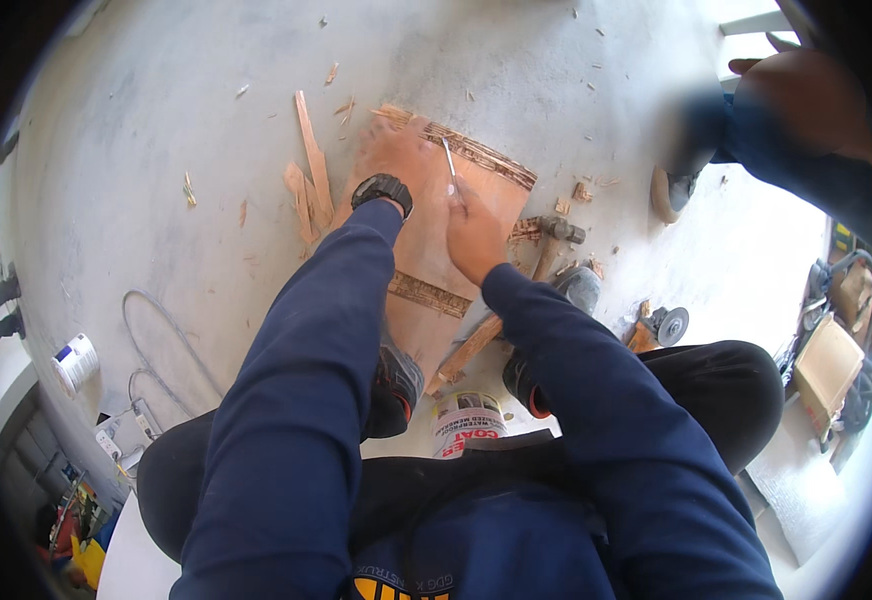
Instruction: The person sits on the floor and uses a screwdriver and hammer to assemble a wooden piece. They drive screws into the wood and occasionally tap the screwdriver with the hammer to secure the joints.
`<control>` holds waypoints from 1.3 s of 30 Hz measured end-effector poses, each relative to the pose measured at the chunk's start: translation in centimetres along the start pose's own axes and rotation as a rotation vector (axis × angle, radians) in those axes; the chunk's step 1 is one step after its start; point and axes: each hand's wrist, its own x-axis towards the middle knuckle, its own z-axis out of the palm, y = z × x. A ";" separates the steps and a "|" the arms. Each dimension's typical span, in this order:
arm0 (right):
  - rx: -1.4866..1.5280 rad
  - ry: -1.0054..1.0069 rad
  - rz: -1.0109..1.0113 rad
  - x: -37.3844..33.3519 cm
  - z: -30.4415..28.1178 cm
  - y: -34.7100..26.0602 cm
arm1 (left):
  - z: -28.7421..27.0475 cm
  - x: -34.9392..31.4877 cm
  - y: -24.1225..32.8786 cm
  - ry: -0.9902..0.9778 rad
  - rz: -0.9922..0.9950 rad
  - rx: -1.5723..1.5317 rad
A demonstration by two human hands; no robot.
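Observation:
A brown wooden panel (416,235) lies in front of me, with rough, splintered strips along its far edge and across its nearer part. My left hand (394,152), below a black wristwatch, is laid on the panel's far left part; motion blurs it, but the fingers look stretched out. My right hand (478,235) is closed around a thin metal-shafted tool (449,160), its handle hidden in the fist. The tool's tip points at the splintered far strip. A hammer (560,232) lies just right of the panel, near my right wrist.
Wood offcuts (311,160) lie left of the panel and chips are scattered around. An angle grinder (664,326) sits on the right. Between my feet stands a bucket (471,415). Another person's blurred arm (806,120) shows at upper right. A white tub (76,363) and cable (161,310) are left.

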 end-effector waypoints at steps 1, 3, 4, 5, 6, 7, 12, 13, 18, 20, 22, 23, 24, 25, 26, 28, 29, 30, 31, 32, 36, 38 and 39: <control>-0.034 0.118 -0.158 0.8 -0.8 0.1 | -0.1 0.2 0.0 0.014 0.042 -0.003; -0.014 0.131 -0.191 2.5 -2.3 0.1 | -0.1 0.8 0.1 0.028 0.145 -0.017; 0.037 0.027 -0.063 3.4 -3.3 0.1 | -0.1 1.2 0.0 -0.004 0.123 -0.091; 0.114 -0.012 0.062 3.5 -3.6 -0.1 | -0.1 1.7 -0.2 -0.053 0.088 -0.149; 0.084 -0.110 0.093 3.7 -4.1 -0.1 | 0.0 2.3 -0.3 -0.064 0.075 -0.214; 0.079 -0.145 0.125 3.4 -4.3 -0.2 | 0.3 2.4 -0.5 -0.009 0.079 -0.234; 0.071 -0.180 0.264 -0.5 -4.6 -0.2 | 3.1 0.7 -0.4 -0.154 0.017 -0.443; 0.091 -0.179 0.286 -1.1 -4.6 -0.2 | 3.8 0.0 -0.1 -0.379 -0.054 -0.571; 0.175 -0.093 0.265 -3.3 -3.4 -1.3 | 6.0 -4.4 1.3 -0.721 -0.178 -1.041; 0.071 -0.015 0.199 -3.8 -2.7 -1.6 | 6.3 -5.4 1.5 -0.683 -0.151 -1.142; 0.061 -0.034 0.241 -4.0 -2.1 -1.3 | 6.6 -5.6 1.8 -0.732 -0.321 -1.358; 0.040 -0.059 0.289 -4.2 -1.7 -0.9 | 6.8 -5.6 1.9 -0.807 -0.502 -1.470; 0.069 -0.022 0.236 -4.2 -1.2 -0.5 | 7.0 -5.4 2.0 -0.712 -0.377 -1.404; 0.086 0.019 0.196 -4.1 -0.7 0.0 | 7.4 -5.3 2.1 -0.690 -0.314 -1.342; 0.115 0.086 0.093 -4.1 0.0 0.5 | 7.7 -5.2 2.2 -0.631 -0.279 -1.292; 0.105 0.057 0.190 -4.4 1.1 1.1 | 8.6 -5.5 2.3 -0.576 -0.357 -1.325; 0.121 0.112 0.157 -4.3 1.5 1.3 | 9.0 -5.6 2.3 -0.523 -0.357 -1.406; 0.097 0.131 0.115 -3.9 1.7 1.4 | 9.2 -5.3 2.3 -0.463 -0.317 -1.214; 0.087 0.209 0.024 -3.3 1.8 1.2 | 9.4 -4.9 2.3 -0.399 -0.226 -1.080; 0.076 0.238 0.009 -2.6 1.8 0.9 | 9.4 -4.4 2.3 -0.383 -0.187 -0.928; 0.150 0.002 0.026 3.6 -0.9 -0.1 | 8.2 1.8 3.4 -0.171 -0.060 -0.869; 0.169 0.073 -0.029 4.1 -1.5 -0.8 | 7.1 3.1 4.1 -0.136 0.000 -0.956; 0.132 0.074 0.026 3.4 -1.6 -1.0 | 6.8 2.2 4.1 -0.170 0.045 -0.754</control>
